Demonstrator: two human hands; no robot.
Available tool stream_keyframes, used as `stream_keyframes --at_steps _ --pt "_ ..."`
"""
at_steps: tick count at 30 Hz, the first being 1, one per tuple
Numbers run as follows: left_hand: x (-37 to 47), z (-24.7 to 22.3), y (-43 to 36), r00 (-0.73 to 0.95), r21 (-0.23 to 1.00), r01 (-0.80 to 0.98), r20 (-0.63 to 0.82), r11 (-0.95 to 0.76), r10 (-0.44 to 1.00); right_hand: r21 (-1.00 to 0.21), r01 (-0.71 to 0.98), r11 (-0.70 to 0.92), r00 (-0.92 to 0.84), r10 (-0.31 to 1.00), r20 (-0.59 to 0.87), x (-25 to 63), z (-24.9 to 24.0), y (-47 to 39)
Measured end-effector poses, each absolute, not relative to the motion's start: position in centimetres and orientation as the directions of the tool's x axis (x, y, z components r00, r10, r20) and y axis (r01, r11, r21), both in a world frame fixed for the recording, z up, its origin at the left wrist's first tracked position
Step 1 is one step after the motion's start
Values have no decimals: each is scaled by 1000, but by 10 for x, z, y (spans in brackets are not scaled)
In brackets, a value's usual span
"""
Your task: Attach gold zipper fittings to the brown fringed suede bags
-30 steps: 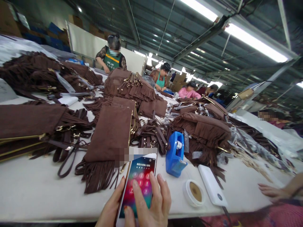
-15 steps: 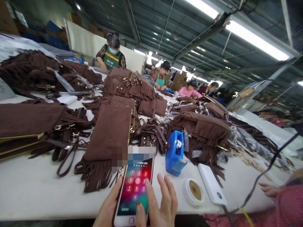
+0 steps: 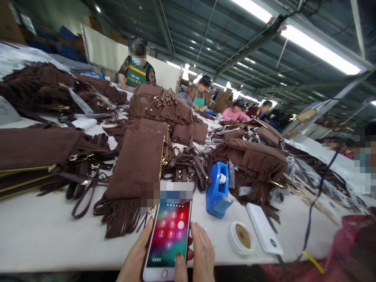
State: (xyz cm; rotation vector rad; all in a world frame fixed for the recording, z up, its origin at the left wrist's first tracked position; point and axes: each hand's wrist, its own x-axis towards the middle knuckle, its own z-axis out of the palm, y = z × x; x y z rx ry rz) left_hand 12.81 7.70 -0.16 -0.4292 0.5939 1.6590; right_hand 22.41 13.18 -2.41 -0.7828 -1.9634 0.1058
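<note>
A white-framed smartphone [image 3: 169, 239] tilts up above the table's front edge, its lit red-to-teal screen showing a number keypad. My left hand [image 3: 135, 254] is closed around the phone's left side. My right hand [image 3: 199, 250] grips the right side, with its thumb over the lower right of the screen and the fingers along and behind the edge. Just beyond the phone lies a stack of brown fringed bags [image 3: 135, 164] with gold zips. The phone's top edge is blurred out.
Right of the phone stand a blue tape dispenser [image 3: 217, 192], a round white tub [image 3: 241, 237] and a white power bank [image 3: 263, 229]. More brown bags [image 3: 35, 147] and straps [image 3: 189, 166] cover the white table [image 3: 58, 243]. Several co-workers [image 3: 137, 70] are behind. A black cable [image 3: 315, 207] hangs at right.
My right fingers have come off the keypad and closed along the phone's right edge. A key at the right now glows white. The pink-sleeved person's hand at right has gone from view.
</note>
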Motion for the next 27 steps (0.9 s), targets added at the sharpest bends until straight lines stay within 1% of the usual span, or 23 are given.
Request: stream_keyframes --at_steps 6,10,13,17,19,22,24,27 --pt "127 -2 77 -167 151 -984 -562 -98 810 -473 429 770 -282 612 739 221 -30 127" --pt "127 -4 76 -184 145 -981 -513 -127 838 -475 417 775 -286 608 740 220 -32 128" --pt "127 -7 75 -190 142 -980 -475 -139 859 -428 433 793 -313 578 753 220 -28 130" --pt "128 -9 76 -170 157 -982 -470 -108 866 -283 482 829 -389 492 779 218 -15 133" --pt "129 -10 76 -166 162 -982 -484 -99 859 -235 491 839 -429 467 773 215 -7 134" --pt "130 -11 77 -190 182 -977 -499 -111 846 -214 480 851 -475 457 752 210 3 135" --pt "129 -12 77 -196 186 -975 -484 -119 853 -202 472 858 -489 445 750 209 6 136" --pt "128 -15 76 -144 138 -986 -417 -94 897 -219 484 847 -446 454 771 212 5 139"
